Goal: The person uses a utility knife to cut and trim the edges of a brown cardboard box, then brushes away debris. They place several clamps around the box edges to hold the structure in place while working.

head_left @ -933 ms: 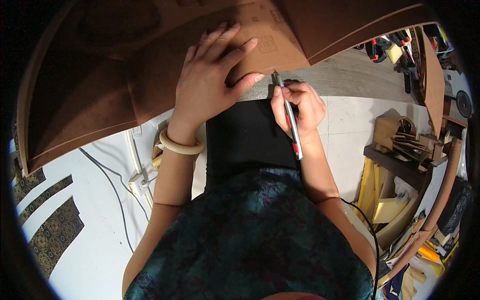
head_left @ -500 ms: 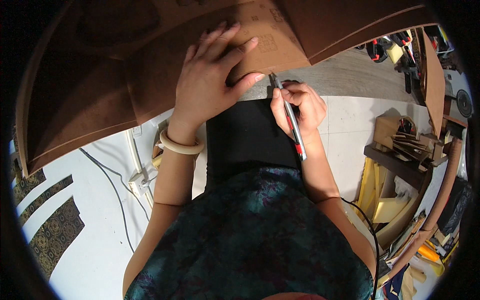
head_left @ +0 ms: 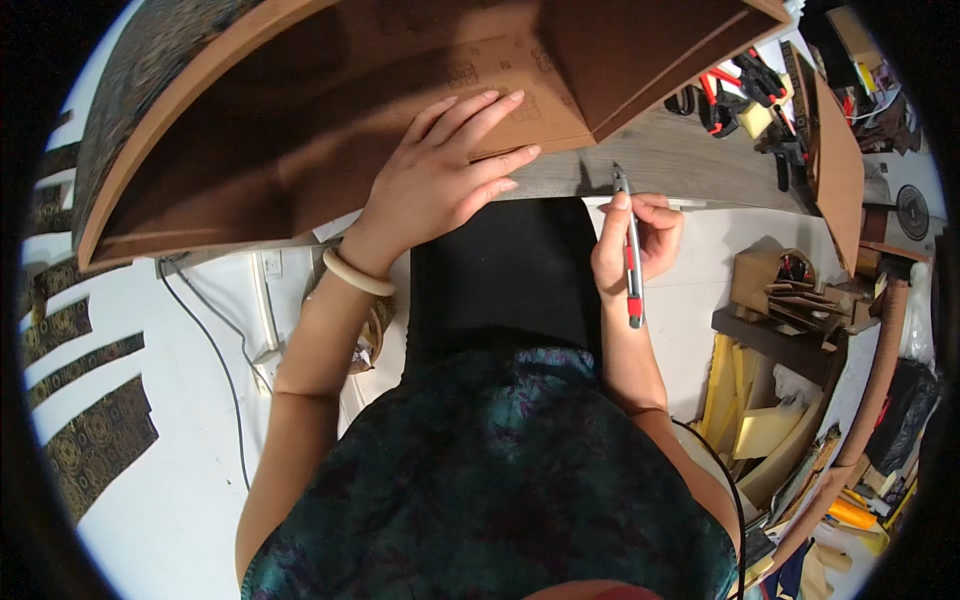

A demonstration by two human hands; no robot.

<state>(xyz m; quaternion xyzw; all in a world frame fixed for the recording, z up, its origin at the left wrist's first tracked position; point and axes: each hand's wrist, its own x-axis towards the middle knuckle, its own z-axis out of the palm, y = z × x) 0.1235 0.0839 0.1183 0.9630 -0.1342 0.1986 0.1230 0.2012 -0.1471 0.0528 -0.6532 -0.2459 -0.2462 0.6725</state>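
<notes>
My left hand lies flat, fingers spread, on the near edge of a large brown curved board piece that rests on a grey table. A pale bangle circles that wrist. My right hand grips a slim utility knife with a grey body and a red and black end. Its tip points up toward the table edge, just right of the board and apart from it.
Red-handled clamps lie on the table at the upper right beside another brown panel. Wooden offcuts and yellow foam pieces crowd the floor at the right. A cable and power strip and dark patterned fabric strips lie at the left.
My right hand with the knife has shifted slightly up and right, toward the table edge. The left hand stays pressed on the board.
</notes>
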